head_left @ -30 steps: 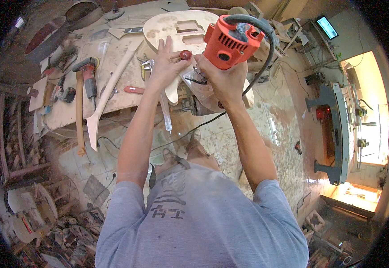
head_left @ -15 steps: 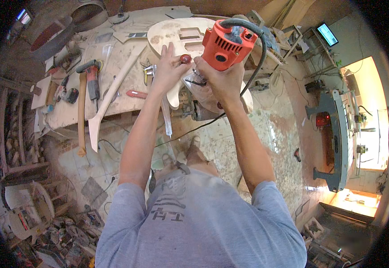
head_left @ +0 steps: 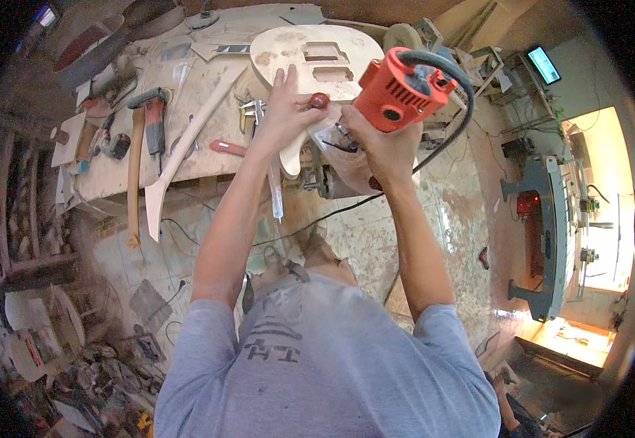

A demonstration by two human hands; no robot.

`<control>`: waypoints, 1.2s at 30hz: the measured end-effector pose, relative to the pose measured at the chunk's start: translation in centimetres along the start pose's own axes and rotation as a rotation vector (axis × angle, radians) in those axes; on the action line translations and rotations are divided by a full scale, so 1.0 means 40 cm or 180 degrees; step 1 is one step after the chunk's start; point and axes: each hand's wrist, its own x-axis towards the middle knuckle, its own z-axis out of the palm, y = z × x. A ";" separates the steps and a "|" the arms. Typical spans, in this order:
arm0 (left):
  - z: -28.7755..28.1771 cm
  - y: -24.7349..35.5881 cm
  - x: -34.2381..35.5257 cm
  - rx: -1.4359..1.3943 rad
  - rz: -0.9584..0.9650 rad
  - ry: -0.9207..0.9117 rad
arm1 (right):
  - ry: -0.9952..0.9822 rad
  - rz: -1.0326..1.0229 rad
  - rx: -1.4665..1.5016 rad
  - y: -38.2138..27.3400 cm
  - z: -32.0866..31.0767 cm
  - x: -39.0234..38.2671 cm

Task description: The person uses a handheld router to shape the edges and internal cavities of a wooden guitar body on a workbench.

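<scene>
My right hand (head_left: 386, 146) wraps around the lower body of an orange-red router (head_left: 405, 91), whose thick dark cord loops over its right side. The router stands over the lower right of a pale wooden guitar body (head_left: 281, 55) with two routed cavities. At the thumb and forefinger of my left hand (head_left: 288, 117) is the router's dark red round knob (head_left: 319, 101). The other left fingers stretch out on the guitar body. Router and hand hide the bit. A caliper (head_left: 252, 113) lies left of my left hand.
On the workbench (head_left: 113, 186) lie a pale guitar neck (head_left: 190, 142), a corded red-and-black power tool (head_left: 155, 124), a cordless drill (head_left: 106, 139) and a red-handled tool (head_left: 227, 147). A black cord (head_left: 332, 214) crosses beneath the bench edge. A grey machine (head_left: 543, 233) stands at right.
The router and both hands have moved to the right, and more of the guitar body's cavities shows. My right hand keeps its hold, and the left fingers still rest on the wood.
</scene>
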 end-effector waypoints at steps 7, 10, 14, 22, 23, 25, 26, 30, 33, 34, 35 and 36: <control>0.019 0.012 0.008 0.0341 0.0002 0.0129 | -0.0221 0.0159 0.0069 0.047 -0.044 0.040; 0.027 0.015 0.024 0.0782 -0.0060 0.0146 | -0.0306 0.0315 0.0179 0.069 -0.055 0.058; 0.030 0.014 0.033 0.0961 -0.0039 0.0071 | -0.0347 0.0321 0.0245 0.089 -0.073 0.056; 0.020 0.060 0.023 0.0984 -0.0057 -0.0230 | -0.0111 0.0216 -0.0106 0.043 -0.092 0.006; 0.021 0.062 0.023 0.0969 -0.0022 -0.0232 | -0.0028 0.0180 -0.0043 0.044 -0.093 0.002; 0.021 0.064 0.019 0.0973 0.0009 -0.0239 | -0.0024 0.0198 0.0029 0.042 -0.094 -0.002; 0.023 0.065 0.018 0.0986 0.0018 -0.0243 | -0.0023 0.0207 0.0066 0.041 -0.094 -0.004; 0.031 0.078 0.016 0.1111 0.0053 -0.0264 | -0.0060 0.0398 0.0254 0.042 -0.109 -0.012; 0.039 0.078 0.013 0.1090 0.0074 -0.0208 | -0.0085 0.0438 0.0207 0.049 -0.115 -0.014; 0.038 0.079 0.013 0.1113 0.0045 -0.0224 | -0.0063 0.0386 0.0134 0.056 -0.113 -0.012; 0.036 0.079 0.014 0.1136 0.0018 -0.0240 | -0.0041 0.0335 0.0061 0.062 -0.112 -0.010; 0.034 0.081 0.016 0.1158 -0.0004 -0.0250 | -0.0060 0.0358 0.0250 0.063 -0.109 -0.005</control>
